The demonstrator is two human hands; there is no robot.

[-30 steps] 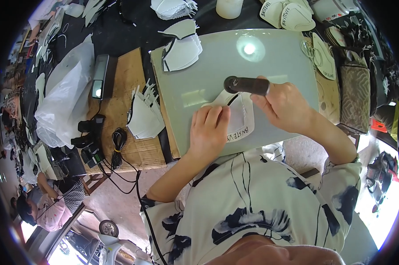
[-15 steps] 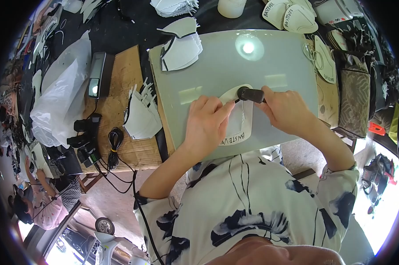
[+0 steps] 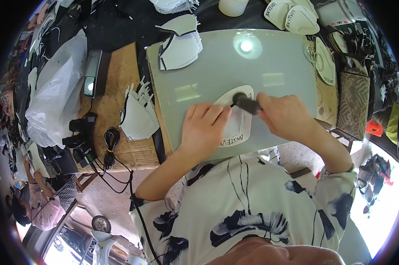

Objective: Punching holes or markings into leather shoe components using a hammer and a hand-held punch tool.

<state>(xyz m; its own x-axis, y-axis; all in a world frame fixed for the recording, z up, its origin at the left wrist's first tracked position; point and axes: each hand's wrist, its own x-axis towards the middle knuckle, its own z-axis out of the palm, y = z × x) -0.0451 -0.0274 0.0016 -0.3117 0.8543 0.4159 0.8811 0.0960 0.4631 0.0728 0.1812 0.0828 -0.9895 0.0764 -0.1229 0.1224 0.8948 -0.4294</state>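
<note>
A cream, rounded template (image 3: 248, 128) with dark handwriting along its edge lies on the grey-green board, and a white cut piece (image 3: 233, 127) rests on it. My left hand (image 3: 204, 128) presses on the piece's left side, fingers curled together; a bit of black edging shows by its fingertips. Wrapped in my right hand (image 3: 285, 115) is a small dark hammer (image 3: 248, 104), its round head over the upper part of the template. My fingers hide most of its handle, and I cannot tell whether the head touches the piece.
Stacked white pieces with black edging (image 3: 181, 51) lie at the board's (image 3: 287, 53) far left corner. More white pieces (image 3: 139, 117) sit on cardboard beside a coiled cable (image 3: 111, 141). Cream templates (image 3: 292, 17) lie far right. Another person (image 3: 42, 205) sits at lower left.
The hammer's head has shifted slightly left and down and tilted, with my right hand moving along with it. My left hand stays almost in place on the piece.
</note>
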